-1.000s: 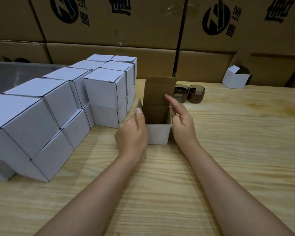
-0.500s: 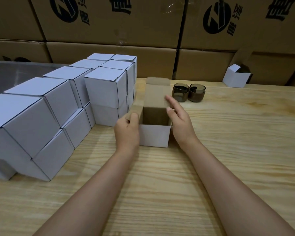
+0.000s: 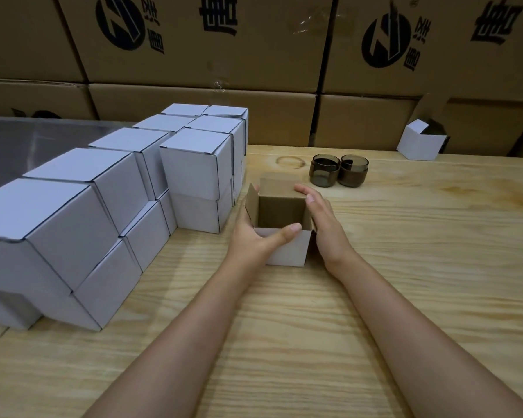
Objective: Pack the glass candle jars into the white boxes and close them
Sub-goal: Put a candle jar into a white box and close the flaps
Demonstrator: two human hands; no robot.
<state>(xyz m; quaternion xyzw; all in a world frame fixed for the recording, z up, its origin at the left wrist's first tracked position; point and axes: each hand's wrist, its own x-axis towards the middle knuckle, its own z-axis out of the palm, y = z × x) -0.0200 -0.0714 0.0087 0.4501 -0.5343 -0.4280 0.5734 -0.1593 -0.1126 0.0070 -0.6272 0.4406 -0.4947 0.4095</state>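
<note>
A small white box [image 3: 290,250] with a brown inside stands open on the wooden table [image 3: 405,267] in front of me. My left hand [image 3: 254,236] grips its left side, thumb across the front rim. My right hand [image 3: 323,224] holds the right wall, fingers pressing the back lid flap down and away. Nothing shows inside the box. Two dark smoky glass candle jars [image 3: 323,170] [image 3: 353,171] stand side by side just behind the box, untouched.
Several closed white boxes [image 3: 194,164] are stacked in two layers along the left. Another open white box [image 3: 418,144] sits at the far right against a wall of large brown cartons [image 3: 254,40]. A grey metal surface [image 3: 18,146] lies at the left rear.
The upright lid flap has been folded back and lowered. The box has slid slightly nearer to me, and my left thumb has moved onto its front rim.
</note>
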